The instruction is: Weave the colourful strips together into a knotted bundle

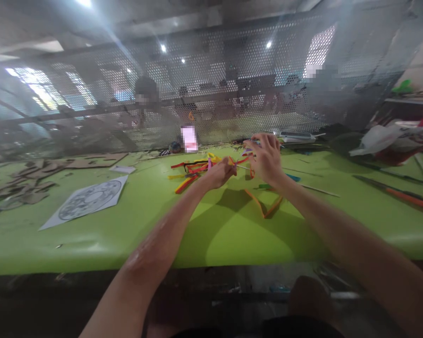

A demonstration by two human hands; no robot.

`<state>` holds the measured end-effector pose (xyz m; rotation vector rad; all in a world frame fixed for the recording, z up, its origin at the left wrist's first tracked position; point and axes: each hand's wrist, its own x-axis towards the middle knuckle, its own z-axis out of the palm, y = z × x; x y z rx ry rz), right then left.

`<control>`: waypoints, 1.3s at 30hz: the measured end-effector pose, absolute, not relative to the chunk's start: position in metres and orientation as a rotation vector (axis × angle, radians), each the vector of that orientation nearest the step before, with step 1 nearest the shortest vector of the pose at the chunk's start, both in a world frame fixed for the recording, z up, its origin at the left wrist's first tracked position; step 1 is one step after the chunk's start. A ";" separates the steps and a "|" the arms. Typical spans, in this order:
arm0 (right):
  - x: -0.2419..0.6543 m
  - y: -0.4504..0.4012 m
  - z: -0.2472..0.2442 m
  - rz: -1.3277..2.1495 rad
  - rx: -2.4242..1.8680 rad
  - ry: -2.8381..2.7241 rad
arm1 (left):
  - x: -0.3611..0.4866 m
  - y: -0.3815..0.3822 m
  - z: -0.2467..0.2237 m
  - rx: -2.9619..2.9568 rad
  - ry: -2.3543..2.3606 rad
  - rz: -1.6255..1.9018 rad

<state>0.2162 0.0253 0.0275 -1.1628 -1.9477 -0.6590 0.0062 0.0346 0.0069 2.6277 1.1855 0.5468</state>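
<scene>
My left hand [221, 174] is closed in a pinch near the middle of the table. A thin pale stick [319, 190] runs from its fingertips, passes behind my right wrist and ends to the right. Red, yellow and black strips [186, 184] lie in a loose bundle beside and behind the left hand, and a pink piece stands among them. My right hand [268, 157] hovers just to the right, fingers curved and apart, close to a red strip [246, 159]. A bent orange strip [264, 213] rests in front of both hands.
Green-topped table [144, 234]. On its left are cut brown cardboard pieces [31, 178] and a paper with a round printed pattern [91, 199]. A phone [189, 138] leans on the perforated screen [211, 70] behind. Orange-handled scissors [409, 198] and a plastic bag [384, 138] are at right.
</scene>
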 end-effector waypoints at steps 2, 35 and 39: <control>0.218 0.024 0.031 -0.640 -1.185 -1.888 | 0.006 0.035 0.006 2.674 1.227 0.574; 0.210 0.042 0.018 1.086 -1.025 -1.261 | 0.011 0.050 -0.005 2.587 1.359 0.611; 0.215 0.045 0.019 1.140 -1.047 -1.124 | 0.012 0.048 -0.001 2.518 1.268 0.660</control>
